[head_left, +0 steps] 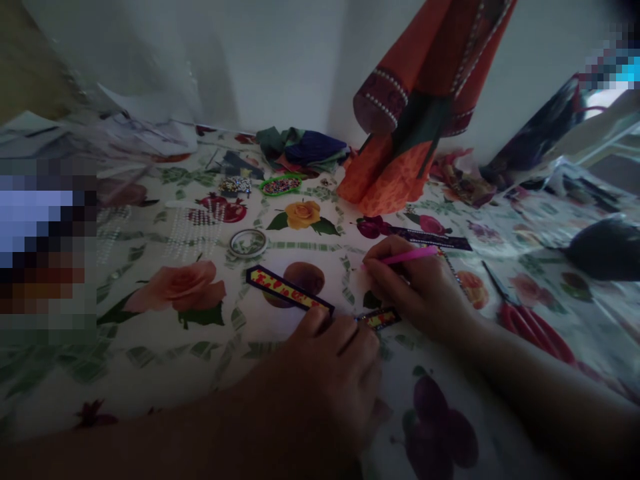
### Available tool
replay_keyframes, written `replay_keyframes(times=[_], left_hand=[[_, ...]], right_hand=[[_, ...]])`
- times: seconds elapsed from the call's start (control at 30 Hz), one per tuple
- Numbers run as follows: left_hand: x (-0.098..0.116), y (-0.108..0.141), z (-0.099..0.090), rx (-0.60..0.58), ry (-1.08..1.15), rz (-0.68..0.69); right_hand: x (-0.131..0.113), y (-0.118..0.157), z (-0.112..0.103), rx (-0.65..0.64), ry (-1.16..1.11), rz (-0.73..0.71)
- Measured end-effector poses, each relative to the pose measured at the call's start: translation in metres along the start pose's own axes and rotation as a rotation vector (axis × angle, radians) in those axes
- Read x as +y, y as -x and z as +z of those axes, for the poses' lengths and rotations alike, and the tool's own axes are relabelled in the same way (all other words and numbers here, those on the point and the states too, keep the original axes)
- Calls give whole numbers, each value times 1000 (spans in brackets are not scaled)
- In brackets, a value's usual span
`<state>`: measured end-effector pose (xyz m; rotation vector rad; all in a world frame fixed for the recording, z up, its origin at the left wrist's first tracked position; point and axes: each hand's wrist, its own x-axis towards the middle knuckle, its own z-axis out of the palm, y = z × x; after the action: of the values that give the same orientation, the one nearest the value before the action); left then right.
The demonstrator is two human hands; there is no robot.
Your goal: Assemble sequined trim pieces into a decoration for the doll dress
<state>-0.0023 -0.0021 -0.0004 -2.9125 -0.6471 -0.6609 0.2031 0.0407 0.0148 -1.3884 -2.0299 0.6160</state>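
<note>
My left hand [337, 363] lies over a dark-edged strip [287, 288] with a yellow and red floral middle, fingers curled down onto it. One pointed end of the strip shows to the left. A beaded-looking part comes out on the right, and the stretch between is hidden beneath my fingers. In a pinch grip, my right hand [417, 283] holds a slim pink pen-like tool [407, 255] just above the table, close to the strip's right part. The tool's tip is too small to make out. Beyond my right hand is a dark strip [430, 238] with lines of beads.
Red-handled scissors [535, 327] lie at right. Further back are a green tray of beads [281, 185], a roll of tape [248, 243], sheets of pearl dots [195, 230] and bundled cloth [310, 147]. An orange beaded garment [395, 147] stands against the wall.
</note>
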Motion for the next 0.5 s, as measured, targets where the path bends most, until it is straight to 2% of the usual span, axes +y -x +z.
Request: replay_keyframes(times=[0.5], left_hand=[[-2,-2,-2,-29,-10,18]], right_hand=[[-10,0,-9,14,-130,104]])
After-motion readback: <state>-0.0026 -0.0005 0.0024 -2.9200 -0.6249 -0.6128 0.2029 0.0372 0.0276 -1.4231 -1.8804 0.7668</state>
